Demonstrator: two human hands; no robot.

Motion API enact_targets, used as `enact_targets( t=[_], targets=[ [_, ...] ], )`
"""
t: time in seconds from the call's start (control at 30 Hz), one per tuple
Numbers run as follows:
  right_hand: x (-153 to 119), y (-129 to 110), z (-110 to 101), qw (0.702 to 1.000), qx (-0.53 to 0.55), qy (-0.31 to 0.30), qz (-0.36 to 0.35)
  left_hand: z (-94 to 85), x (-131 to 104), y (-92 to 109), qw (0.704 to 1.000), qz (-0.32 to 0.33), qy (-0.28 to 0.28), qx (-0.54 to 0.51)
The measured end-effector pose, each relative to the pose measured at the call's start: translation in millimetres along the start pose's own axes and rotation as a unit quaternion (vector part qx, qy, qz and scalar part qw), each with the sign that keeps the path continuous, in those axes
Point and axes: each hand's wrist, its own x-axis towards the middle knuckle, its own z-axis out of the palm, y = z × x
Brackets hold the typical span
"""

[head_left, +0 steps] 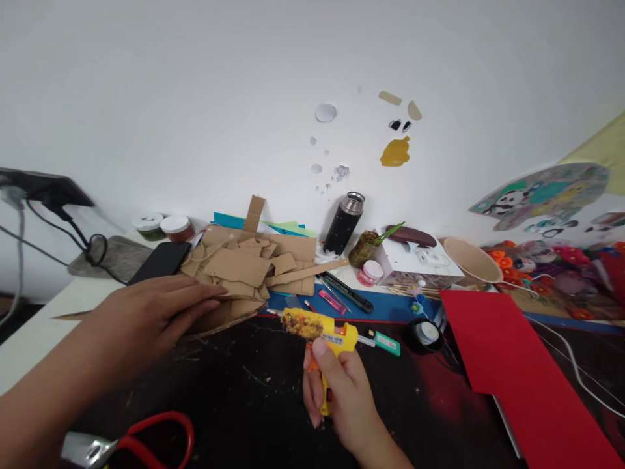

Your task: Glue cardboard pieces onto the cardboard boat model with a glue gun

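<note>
My right hand [336,391] is wrapped round the handle of a yellow glue gun [336,335], fingers at its orange trigger. The gun's barrel is stained brown, and its nozzle points left, close to the tip of a folded cardboard piece [239,311]. A glue stick sticks out of its back end. My left hand [161,312] lies over that cardboard piece with fingers closed on its upper edge; the thumb side is partly hidden. Behind the left fingers rises a pile of cut cardboard scraps [239,266].
Red-handled scissors [161,433] lie at the front left. A box cutter [346,293], a pink cutter [334,301] and a black flask [344,225] are behind the glue gun. Red card [512,358] covers the right side. A phone [159,262] and cables [85,234] are at the left.
</note>
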Motion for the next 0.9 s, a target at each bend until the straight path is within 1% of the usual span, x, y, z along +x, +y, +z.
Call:
enact_targets(
  t=[0.13, 0.33, 0.53, 0.63, 0.7, 0.8, 0.87, 0.9],
  targets=[
    [-2, 2, 1, 1.0, -0.021, 0.015, -0.01, -3.4, 0, 6, 0.999, 0.001, 0.004, 0.039],
    [-2, 2, 4, 0.998, -0.052, 0.02, -0.017, -1.9, -5, 8, 0.997, 0.013, 0.009, 0.074],
    [-2, 2, 3, 0.997, -0.069, 0.031, -0.011, -1.8, -7, 9, 0.995, 0.008, -0.015, 0.097],
    [-3, 1, 4, 0.997, -0.074, 0.035, -0.009, -1.5, -7, 9, 0.994, 0.016, -0.023, 0.103],
    [-3, 1, 4, 0.996, -0.077, 0.039, -0.01, -0.2, -9, 7, 0.993, 0.037, -0.016, 0.107],
    [-3, 2, 5, 0.995, -0.085, 0.047, -0.014, 3.7, -15, 4, 0.99, 0.071, 0.014, 0.122],
    [-4, 4, 5, 0.994, -0.093, 0.052, -0.016, 7.4, -21, 2, 0.987, 0.077, 0.034, 0.135],
    [-4, 4, 4, 0.994, -0.096, 0.055, -0.016, 9.2, -24, 2, 0.986, 0.077, 0.034, 0.142]
  ],
)
